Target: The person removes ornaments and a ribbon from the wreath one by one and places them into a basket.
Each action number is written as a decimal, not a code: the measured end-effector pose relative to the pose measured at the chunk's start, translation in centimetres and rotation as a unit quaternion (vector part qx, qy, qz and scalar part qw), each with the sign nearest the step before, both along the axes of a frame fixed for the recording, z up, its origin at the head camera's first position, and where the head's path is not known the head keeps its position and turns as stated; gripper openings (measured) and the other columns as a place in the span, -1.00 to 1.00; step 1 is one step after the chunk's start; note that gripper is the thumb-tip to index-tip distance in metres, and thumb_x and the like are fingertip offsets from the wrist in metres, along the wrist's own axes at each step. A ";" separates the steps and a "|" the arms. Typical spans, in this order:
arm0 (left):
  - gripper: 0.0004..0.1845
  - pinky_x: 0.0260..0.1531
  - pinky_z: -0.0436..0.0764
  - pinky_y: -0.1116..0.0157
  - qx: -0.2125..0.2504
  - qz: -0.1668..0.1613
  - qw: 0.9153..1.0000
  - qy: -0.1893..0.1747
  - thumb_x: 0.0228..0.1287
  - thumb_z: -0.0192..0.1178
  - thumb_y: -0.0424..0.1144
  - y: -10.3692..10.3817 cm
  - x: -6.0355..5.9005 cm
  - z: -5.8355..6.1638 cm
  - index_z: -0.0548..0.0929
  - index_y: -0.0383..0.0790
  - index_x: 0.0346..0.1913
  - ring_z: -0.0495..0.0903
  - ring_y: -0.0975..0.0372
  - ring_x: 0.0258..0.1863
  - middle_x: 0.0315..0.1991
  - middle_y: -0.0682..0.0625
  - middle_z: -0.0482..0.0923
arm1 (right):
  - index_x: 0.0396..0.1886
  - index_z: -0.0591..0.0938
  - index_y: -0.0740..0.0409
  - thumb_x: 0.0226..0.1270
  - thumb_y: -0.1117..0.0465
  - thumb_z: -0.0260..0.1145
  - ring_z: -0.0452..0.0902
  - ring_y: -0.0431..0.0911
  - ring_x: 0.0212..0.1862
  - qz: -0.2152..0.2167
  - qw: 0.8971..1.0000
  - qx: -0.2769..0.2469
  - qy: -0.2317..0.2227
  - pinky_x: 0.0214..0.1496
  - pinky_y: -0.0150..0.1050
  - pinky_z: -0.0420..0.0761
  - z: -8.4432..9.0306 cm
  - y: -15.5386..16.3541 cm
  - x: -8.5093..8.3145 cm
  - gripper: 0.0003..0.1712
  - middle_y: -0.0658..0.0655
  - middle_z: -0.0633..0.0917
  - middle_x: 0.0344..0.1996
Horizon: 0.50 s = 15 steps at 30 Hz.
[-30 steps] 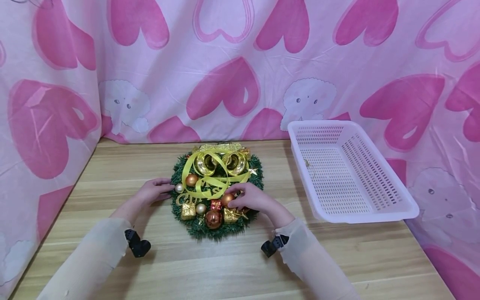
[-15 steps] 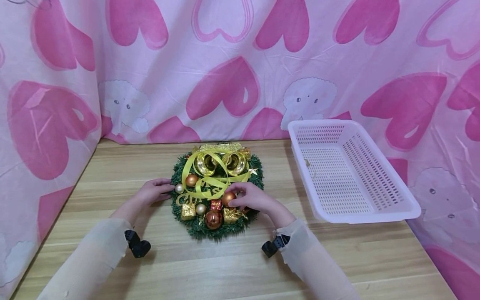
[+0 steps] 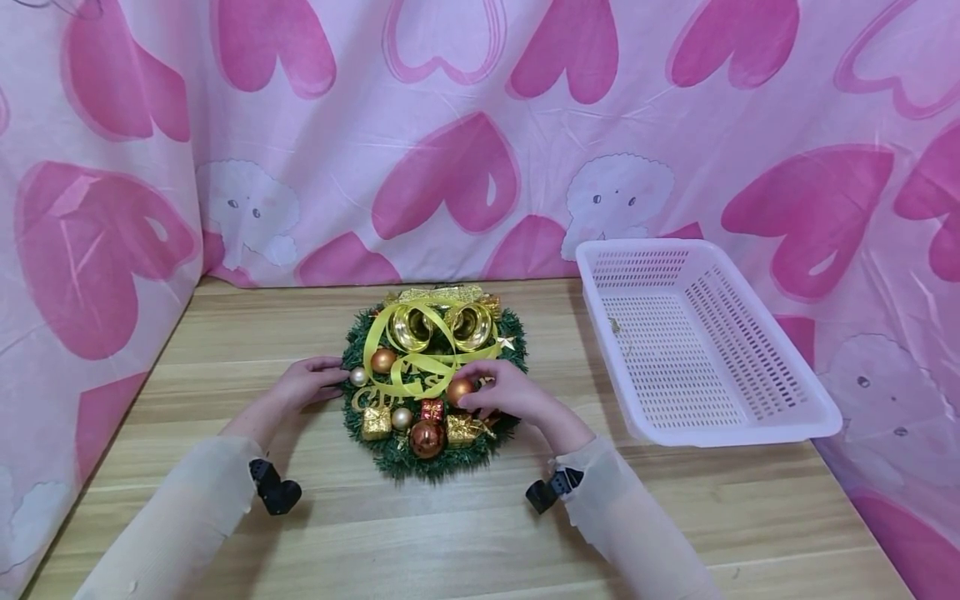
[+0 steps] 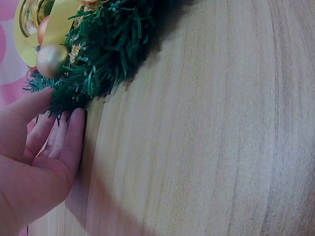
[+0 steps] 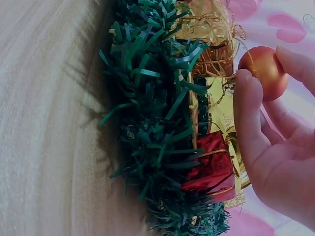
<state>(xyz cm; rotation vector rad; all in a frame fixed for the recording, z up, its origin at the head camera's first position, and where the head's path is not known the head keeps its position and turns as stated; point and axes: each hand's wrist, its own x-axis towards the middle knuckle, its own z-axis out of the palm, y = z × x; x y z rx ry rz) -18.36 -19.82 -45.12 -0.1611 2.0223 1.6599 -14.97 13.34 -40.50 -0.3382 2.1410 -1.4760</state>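
A green Christmas wreath lies on the wooden table in the head view, bearing two gold bells, yellow ribbon, small gift boxes and several balls. My left hand is at its left edge; the left wrist view shows the thumb over the greenery and the fingers against the side and underneath, near a pale gold ball. Between thumb and fingertips, my right hand pinches an orange bauble, held over the wreath's right half beside the red gift box and gold box.
A white perforated plastic basket stands on the table to the right, with a small gold piece inside. Pink heart-print cloth hangs behind the table and along both sides. Both wrists carry a small black camera.
The right hand has shifted slightly away from the person and to the right, with the orange bauble in its fingers. The left hand and wreath stay where they were.
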 end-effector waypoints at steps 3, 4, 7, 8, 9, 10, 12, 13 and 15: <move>-0.30 0.06 0.61 0.43 0.003 -0.003 1.000 0.001 0.36 0.05 -0.26 0.0 0.0 -0.1 -0.01 -0.54 0.38 0.52 0.53 -0.25 0.38 -0.46 0.00 | 0.04 0.57 0.17 0.06 0.25 0.40 0.62 -0.10 -0.39 -0.002 1.000 -0.009 -0.003 -0.30 -0.12 0.75 0.1 0.1 0.0 -0.52 0.21 0.62 -0.10; -0.30 0.06 0.61 0.42 0.005 -0.005 1.000 0.002 0.37 0.05 -0.26 0.0 0.0 -0.1 -0.01 -0.55 0.38 0.53 0.53 -0.24 0.38 -0.47 0.00 | 0.04 0.56 0.18 0.06 0.26 0.40 0.62 -0.11 -0.38 -0.003 1.000 -0.012 -0.003 -0.29 -0.10 0.75 0.1 0.2 0.1 -0.52 0.22 0.61 -0.10; -0.30 0.05 0.62 0.42 0.006 -0.006 1.000 0.003 0.36 0.05 -0.26 0.0 0.0 -0.1 -0.01 -0.55 0.38 0.53 0.54 -0.26 0.38 -0.47 -0.01 | 0.05 0.55 0.23 0.07 0.29 0.38 0.62 -0.09 -0.37 -0.002 1.000 -0.024 -0.001 -0.26 -0.05 0.75 0.4 0.4 0.0 -0.51 0.26 0.60 -0.07; -0.30 0.05 0.62 0.42 0.007 -0.007 1.000 0.004 0.37 0.05 -0.27 0.0 0.0 -0.1 -0.02 -0.55 0.38 0.53 0.55 -0.26 0.38 -0.47 -0.01 | 0.06 0.54 0.24 0.07 0.30 0.38 0.62 -0.08 -0.36 -0.002 1.000 -0.027 0.000 -0.24 -0.05 0.75 0.5 0.4 0.0 -0.50 0.28 0.58 -0.05; -0.30 0.05 0.62 0.42 0.007 -0.008 1.000 0.004 0.37 0.05 -0.27 0.0 0.0 -0.1 -0.02 -0.56 0.38 0.53 0.55 -0.27 0.37 -0.47 -0.01 | 0.07 0.53 0.26 0.07 0.31 0.37 0.62 -0.08 -0.34 -0.003 1.000 -0.030 0.000 -0.23 -0.05 0.75 0.6 0.5 0.0 -0.50 0.30 0.58 -0.04; -0.30 0.05 0.62 0.42 0.007 -0.007 1.000 0.004 0.37 0.05 -0.28 0.0 0.0 -0.1 -0.02 -0.55 0.38 0.53 0.55 -0.27 0.38 -0.47 -0.01 | 0.08 0.52 0.28 0.08 0.31 0.37 0.62 -0.08 -0.34 -0.004 0.999 -0.032 0.001 -0.22 -0.06 0.75 0.7 0.6 -0.1 -0.49 0.31 0.57 -0.02; -0.30 0.05 0.61 0.43 0.005 -0.008 1.000 0.006 0.37 0.04 -0.28 0.0 0.0 0.0 -0.02 -0.55 0.38 0.52 0.56 -0.28 0.37 -0.47 -0.01 | 0.10 0.51 0.30 0.08 0.32 0.36 0.63 -0.06 -0.34 -0.007 0.999 -0.033 0.001 -0.21 -0.10 0.75 1.0 0.8 -0.1 -0.48 0.34 0.56 0.00; -0.31 0.05 0.61 0.42 0.003 -0.008 1.000 0.006 0.36 0.04 -0.28 0.0 0.0 0.1 -0.02 -0.55 0.38 0.52 0.55 -0.29 0.37 -0.47 0.01 | 0.10 0.51 0.30 0.09 0.32 0.36 0.64 -0.07 -0.34 -0.009 0.999 -0.031 0.003 -0.21 -0.12 0.75 1.3 0.9 -0.1 -0.48 0.34 0.56 0.00; -0.32 0.06 0.61 0.42 -0.004 -0.008 1.000 0.008 0.36 0.04 -0.28 -0.1 0.0 0.1 0.00 -0.54 0.38 0.52 0.55 -0.29 0.36 -0.46 0.04 | 0.11 0.50 0.32 0.09 0.32 0.36 0.64 -0.09 -0.34 -0.009 1.000 -0.026 0.008 -0.22 -0.16 0.75 1.6 1.1 -0.1 -0.46 0.35 0.58 -0.02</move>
